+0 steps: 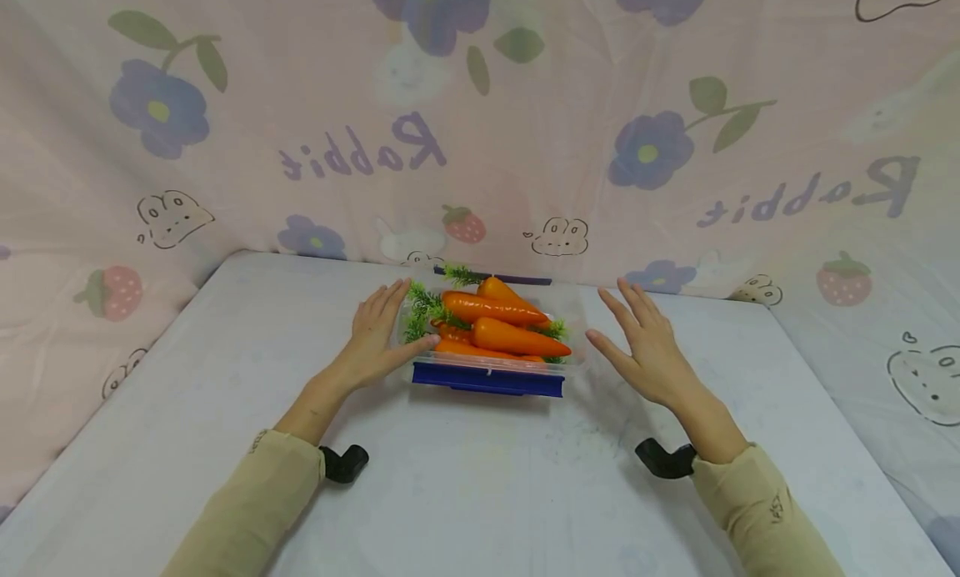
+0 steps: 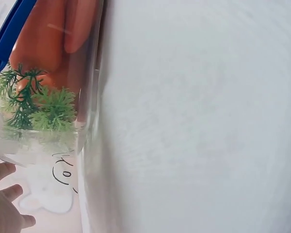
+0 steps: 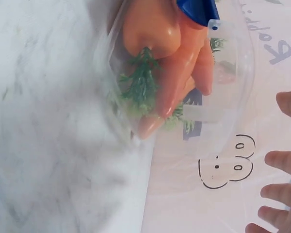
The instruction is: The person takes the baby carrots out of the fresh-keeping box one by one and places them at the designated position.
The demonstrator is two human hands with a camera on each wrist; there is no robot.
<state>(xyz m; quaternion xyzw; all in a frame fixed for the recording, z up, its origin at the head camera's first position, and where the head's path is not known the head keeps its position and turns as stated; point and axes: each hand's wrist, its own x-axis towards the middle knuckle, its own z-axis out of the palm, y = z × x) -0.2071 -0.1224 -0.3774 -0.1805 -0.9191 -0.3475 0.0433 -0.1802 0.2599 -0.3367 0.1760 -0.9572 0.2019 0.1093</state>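
Note:
A clear plastic box with blue clip flaps stands near the far side of the table. Several orange carrots with feathery green tops are heaped in it. By the box's left end is my left hand, its fingers extended and its thumb pointing toward the front left corner; contact with the wall cannot be told. My right hand hovers off the right end, fingers straight and spread, apart from the box. The right wrist view shows a gap between those fingertips and the clear wall.
A white cloth covers the table. Behind it hangs a pale curtain printed with flowers, rabbits and strawberries. A black curved piece sits at each sleeve cuff, one at the left and one at the right.

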